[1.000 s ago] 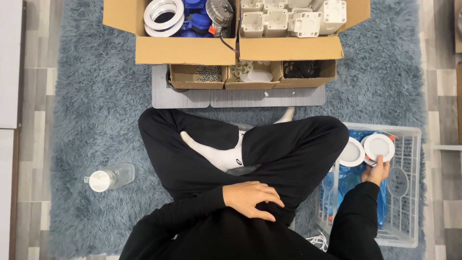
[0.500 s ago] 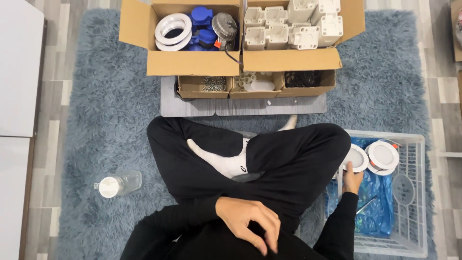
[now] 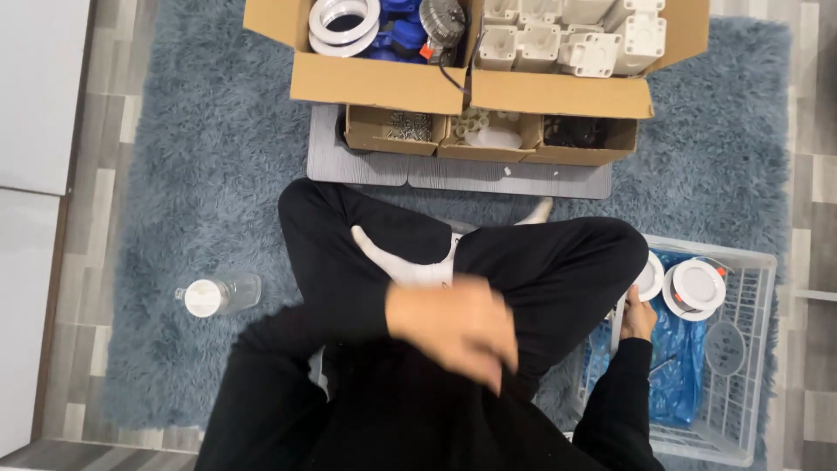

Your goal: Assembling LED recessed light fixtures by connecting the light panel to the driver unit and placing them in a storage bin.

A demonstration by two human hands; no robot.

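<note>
Right hand (image 3: pixel 639 316) drawn back from 2 white discs (image 3: pixel 694 284) to crate rim (image 3: pixel 621 307), fingers hidden, grip unclear. Left hand (image 3: pixel 455 324) lifted, blurred, fingers loosely curled, empty.

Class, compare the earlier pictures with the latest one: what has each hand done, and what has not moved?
The right hand let go of the white round fixture and drew back to the edge of the white crate. The left hand, blurred, lifted off the lap. The cardboard boxes and the bottle stayed put.
</note>
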